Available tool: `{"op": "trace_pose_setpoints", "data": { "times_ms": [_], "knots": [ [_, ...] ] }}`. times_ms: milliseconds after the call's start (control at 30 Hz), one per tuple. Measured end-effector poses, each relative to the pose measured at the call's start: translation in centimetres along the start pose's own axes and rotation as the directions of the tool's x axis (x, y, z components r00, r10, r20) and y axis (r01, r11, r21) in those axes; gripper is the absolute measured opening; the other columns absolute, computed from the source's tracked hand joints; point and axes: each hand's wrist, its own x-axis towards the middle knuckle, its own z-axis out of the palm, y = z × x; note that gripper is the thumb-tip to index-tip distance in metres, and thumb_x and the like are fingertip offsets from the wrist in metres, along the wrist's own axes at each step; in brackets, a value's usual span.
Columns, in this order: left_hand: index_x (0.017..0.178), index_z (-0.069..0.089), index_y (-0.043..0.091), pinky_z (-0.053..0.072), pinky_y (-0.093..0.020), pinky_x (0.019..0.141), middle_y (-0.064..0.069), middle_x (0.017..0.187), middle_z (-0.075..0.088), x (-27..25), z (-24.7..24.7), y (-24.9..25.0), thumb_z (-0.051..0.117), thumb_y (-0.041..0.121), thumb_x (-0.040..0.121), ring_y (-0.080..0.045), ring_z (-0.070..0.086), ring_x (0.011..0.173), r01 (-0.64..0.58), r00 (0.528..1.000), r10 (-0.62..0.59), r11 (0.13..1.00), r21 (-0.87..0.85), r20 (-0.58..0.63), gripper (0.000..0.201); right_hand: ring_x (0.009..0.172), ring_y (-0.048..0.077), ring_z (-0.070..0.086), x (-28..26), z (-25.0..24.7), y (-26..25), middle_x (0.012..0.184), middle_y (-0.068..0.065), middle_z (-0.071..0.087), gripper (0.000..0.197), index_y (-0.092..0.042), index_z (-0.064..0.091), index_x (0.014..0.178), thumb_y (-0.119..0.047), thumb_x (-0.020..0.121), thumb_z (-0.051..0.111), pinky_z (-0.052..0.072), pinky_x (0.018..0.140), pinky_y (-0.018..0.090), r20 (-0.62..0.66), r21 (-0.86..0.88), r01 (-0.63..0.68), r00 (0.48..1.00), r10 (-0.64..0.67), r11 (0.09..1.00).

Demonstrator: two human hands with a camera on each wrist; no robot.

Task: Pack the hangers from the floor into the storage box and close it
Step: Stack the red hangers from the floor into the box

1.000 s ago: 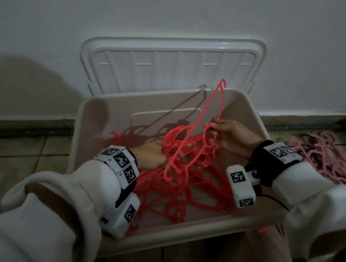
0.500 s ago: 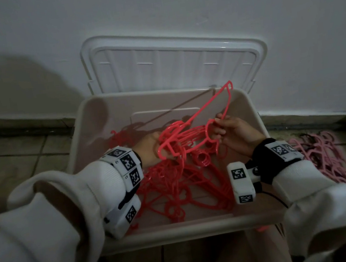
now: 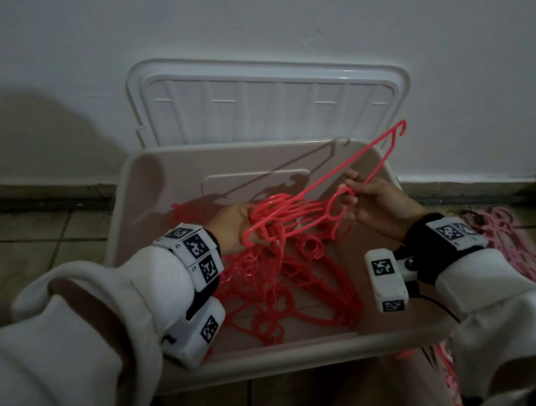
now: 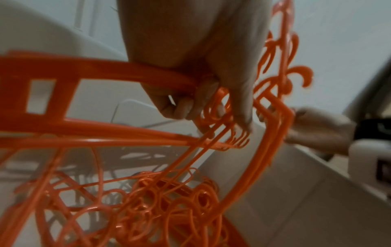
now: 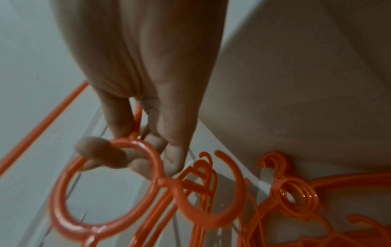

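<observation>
My left hand [image 3: 232, 226] is curled round a bunch of red hangers [image 3: 282, 214] above the box [image 3: 141, 201], while my right hand [image 3: 376, 200] pinches the ring at the neck of one hanger [image 3: 356, 174] — its arm sticks up past the far right rim. More red hangers [image 3: 293, 289] lie tangled on the box floor. The lid [image 3: 271, 98] leans on the wall [image 3: 231, 10] behind; pink hangers [image 3: 504, 237] sit on the floor [image 3: 21, 239] to the right.
</observation>
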Motion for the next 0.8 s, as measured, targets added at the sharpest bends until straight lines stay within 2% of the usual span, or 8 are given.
{"op": "trace_pose_setpoints", "data": {
  "times_ms": [100, 167, 333, 433, 533, 600, 667, 800],
  "knots": [
    [0.11, 0.053, -0.012, 0.053, -0.016, 0.064, -0.01, 0.083, 0.064, 1.3, 0.4, -1.1, 0.057, -0.025, 0.074, 0.0, 0.066, 0.068, -0.09, 0.979, 0.153, 0.916, -0.392, 0.134, 0.038, 0.048, 0.006, 0.054, 0.2, 0.4, 0.2, 0.056, -0.003, 0.057, 0.033, -0.02, 0.043, 0.083, -0.01, 0.061, 0.064, 0.047, 0.048, 0.019, -0.055, -0.013, 0.044, 0.997, -0.045, 0.999],
    [0.102, 0.055, -0.002, 0.054, -0.015, 0.06, -0.004, 0.078, 0.063, 1.6, 0.2, -1.7, 0.057, -0.028, 0.071, 0.003, 0.064, 0.059, -0.083, 0.981, 0.15, 0.897, -0.435, 0.122, 0.04, 0.046, 0.007, 0.053, 0.2, 0.7, 0.3, 0.057, -0.001, 0.059, 0.034, -0.018, 0.048, 0.086, -0.011, 0.058, 0.066, 0.047, 0.046, 0.018, -0.069, -0.002, 0.078, 0.995, -0.078, 0.997],
    [0.09, 0.061, 0.014, 0.042, -0.004, 0.06, 0.0, 0.09, 0.062, 1.0, 0.4, -0.7, 0.064, -0.002, 0.081, 0.002, 0.055, 0.07, -0.085, 0.992, 0.095, 0.99, -0.112, 0.083, 0.019, 0.037, 0.009, 0.045, 0.3, 1.2, 0.7, 0.052, 0.007, 0.052, 0.013, -0.012, 0.05, 0.087, -0.006, 0.076, 0.05, 0.042, 0.041, 0.017, -0.134, -0.121, 0.141, 0.978, -0.157, 0.983],
    [0.101, 0.067, 0.014, 0.042, -0.005, 0.081, 0.005, 0.1, 0.064, 1.2, 0.4, -0.7, 0.078, 0.008, 0.071, -0.006, 0.053, 0.09, -0.086, 0.991, 0.096, 0.991, -0.105, 0.097, 0.033, 0.037, 0.01, 0.043, 0.4, 1.3, 1.0, 0.046, 0.003, 0.048, 0.015, -0.012, 0.05, 0.089, -0.001, 0.089, 0.04, 0.041, 0.043, 0.016, -0.136, -0.121, 0.154, 0.976, -0.17, 0.981],
    [0.102, 0.064, 0.012, 0.038, 0.003, 0.063, 0.008, 0.095, 0.061, 1.0, 0.3, -0.5, 0.076, 0.003, 0.071, -0.005, 0.053, 0.082, -0.076, 0.989, 0.081, 0.996, -0.041, 0.122, 0.035, 0.037, 0.009, 0.042, 0.2, 1.6, 1.0, 0.048, 0.004, 0.045, 0.016, -0.013, 0.057, 0.08, -0.007, 0.066, 0.061, 0.042, 0.043, 0.016, -0.119, -0.014, 0.178, 0.977, -0.179, 0.984],
    [0.102, 0.064, 0.01, 0.047, -0.01, 0.076, 0.003, 0.096, 0.063, 1.1, 0.4, -0.4, 0.076, 0.0, 0.069, -0.014, 0.059, 0.086, -0.094, 0.988, 0.093, 0.996, 0.005, 0.121, 0.037, 0.038, 0.008, 0.042, 0.2, 1.5, 1.0, 0.049, 0.003, 0.048, 0.026, -0.013, 0.054, 0.082, -0.012, 0.058, 0.064, 0.042, 0.044, 0.016, -0.103, 0.0, 0.174, 0.979, -0.174, 0.985],
    [0.107, 0.063, 0.005, 0.048, -0.024, 0.084, -0.003, 0.101, 0.063, 0.9, 0.6, -0.3, 0.073, -0.001, 0.072, -0.02, 0.059, 0.094, -0.113, 0.99, 0.11, 0.993, 0.02, 0.09, 0.036, 0.039, 0.007, 0.041, 0.2, 1.5, 0.9, 0.049, 0.002, 0.051, 0.018, -0.013, 0.048, 0.085, -0.008, 0.069, 0.055, 0.042, 0.044, 0.016, -0.096, -0.022, 0.174, 0.98, -0.175, 0.985],
    [0.115, 0.059, 0.004, 0.041, -0.019, 0.086, -0.005, 0.106, 0.058, 1.1, 0.9, -0.9, 0.056, -0.001, 0.086, -0.019, 0.053, 0.096, -0.176, 0.984, 0.174, 0.984, 0.033, 0.036, 0.029, 0.038, 0.006, 0.039, 0.2, 1.7, 0.8, 0.052, 0.002, 0.053, 0.018, -0.014, 0.047, 0.086, 0.0, 0.089, 0.036, 0.04, 0.045, 0.016, -0.099, -0.027, 0.171, 0.98, -0.173, 0.985]
  ]
}}
